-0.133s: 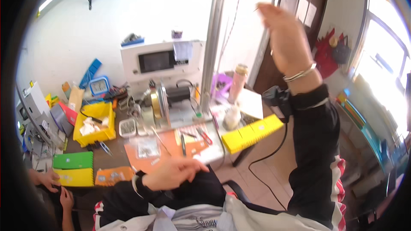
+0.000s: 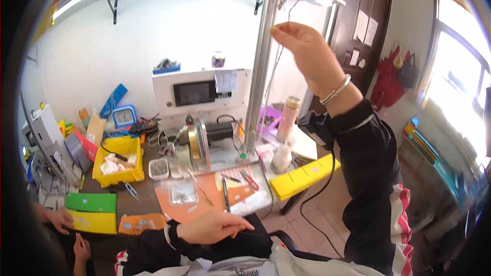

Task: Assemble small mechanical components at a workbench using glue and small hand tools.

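My left hand (image 2: 214, 227) is low over my lap, just in front of the work table's near edge. Its thumb and fingertips press together, and a faint thin line, like thread or fine wire, seems to run rightward from them. High up beside the upright metal post, my right hand (image 2: 310, 57) is raised with its fingertips pinched. Anything in that pinch is too small to make out. Closest to the left hand lies an orange mat (image 2: 204, 194) bearing a clear bag of small parts (image 2: 183, 193), a black pen-like tool (image 2: 225, 195) and a red-handled tool (image 2: 250, 180).
A metal post (image 2: 259, 71) rises from the table. Behind the mat stands a motor-driven machine (image 2: 204, 138); a yellow bin (image 2: 118, 162) is to its left. A pink bottle (image 2: 289, 119) and yellow strip (image 2: 305, 176) are at right. Another person's hands (image 2: 60, 219) are at lower left.
My right hand has swung leftward toward the post, its fingers now pinched. The left hand stays over my lap, fingers drawn closer together. The whole view has shifted slightly.
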`<act>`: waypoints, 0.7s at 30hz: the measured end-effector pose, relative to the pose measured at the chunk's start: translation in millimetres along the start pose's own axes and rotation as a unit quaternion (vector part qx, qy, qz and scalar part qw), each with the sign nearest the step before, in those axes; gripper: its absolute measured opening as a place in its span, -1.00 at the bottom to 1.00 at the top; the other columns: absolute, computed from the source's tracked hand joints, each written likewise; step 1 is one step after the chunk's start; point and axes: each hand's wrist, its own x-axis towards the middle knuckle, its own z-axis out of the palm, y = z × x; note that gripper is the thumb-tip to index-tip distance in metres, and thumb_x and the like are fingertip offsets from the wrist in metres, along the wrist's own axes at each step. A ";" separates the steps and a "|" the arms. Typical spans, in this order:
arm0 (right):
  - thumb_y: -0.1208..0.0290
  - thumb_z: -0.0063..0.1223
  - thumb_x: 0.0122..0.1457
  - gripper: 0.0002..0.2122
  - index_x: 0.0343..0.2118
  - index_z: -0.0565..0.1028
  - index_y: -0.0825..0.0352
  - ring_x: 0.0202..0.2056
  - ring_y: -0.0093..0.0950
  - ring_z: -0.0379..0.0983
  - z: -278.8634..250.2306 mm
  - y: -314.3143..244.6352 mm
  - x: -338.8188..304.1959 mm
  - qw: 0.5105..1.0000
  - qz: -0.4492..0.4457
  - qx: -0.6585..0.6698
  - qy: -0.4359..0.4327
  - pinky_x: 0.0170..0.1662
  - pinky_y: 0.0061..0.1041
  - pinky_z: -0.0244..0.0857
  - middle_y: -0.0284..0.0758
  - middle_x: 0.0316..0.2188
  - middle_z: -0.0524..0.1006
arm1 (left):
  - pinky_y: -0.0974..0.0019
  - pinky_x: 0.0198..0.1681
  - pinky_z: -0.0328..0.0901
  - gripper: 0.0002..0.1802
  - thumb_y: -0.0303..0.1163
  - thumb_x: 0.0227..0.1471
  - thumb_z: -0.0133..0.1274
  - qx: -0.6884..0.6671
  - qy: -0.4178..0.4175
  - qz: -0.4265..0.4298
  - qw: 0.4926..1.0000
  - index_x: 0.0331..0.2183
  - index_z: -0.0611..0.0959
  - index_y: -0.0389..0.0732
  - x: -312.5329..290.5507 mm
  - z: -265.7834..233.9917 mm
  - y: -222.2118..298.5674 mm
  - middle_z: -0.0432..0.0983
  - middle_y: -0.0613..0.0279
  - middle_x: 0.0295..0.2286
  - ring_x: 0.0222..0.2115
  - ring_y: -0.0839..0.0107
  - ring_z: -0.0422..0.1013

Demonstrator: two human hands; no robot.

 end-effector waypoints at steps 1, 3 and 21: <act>0.32 0.08 0.28 -0.74 -0.12 0.57 0.43 -0.17 -0.59 0.42 7.8 -6.0 12.1 0.998 -0.006 -0.056 0.013 0.05 -0.59 0.21 -0.38 -0.25 0.58 | 0.47 -0.45 0.26 -0.75 -0.46 0.25 -0.07 -0.004 -0.006 0.013 1.000 -0.11 0.66 -0.18 -1.4 -5.8 -3.3 0.45 0.39 -0.60 -0.55 0.62 0.36; 0.31 0.11 0.27 -0.73 -0.12 0.57 0.44 -0.20 -0.63 0.40 10.8 -4.8 44.2 0.992 -0.047 -0.095 0.067 0.02 -0.60 0.19 -0.40 -0.27 0.58 | 0.49 -0.47 0.24 -0.74 -0.44 0.27 -0.09 -0.065 0.045 -0.026 0.997 -0.11 0.66 -0.19 -8.4 -15.5 -11.4 0.45 0.39 -0.60 -0.56 0.63 0.35; 0.28 0.22 0.17 -0.73 -0.19 0.63 0.39 -0.27 -0.53 0.44 -37.8 53.0 207.2 0.971 -0.012 -0.016 0.237 -0.09 -0.50 0.27 -0.36 -0.32 0.58 | 0.55 -0.51 0.17 -0.67 -0.35 0.33 -0.13 -0.282 0.201 -0.133 0.929 -0.17 0.65 -0.36 -14.1 -63.6 -81.2 0.41 0.41 -0.60 -0.61 0.66 0.25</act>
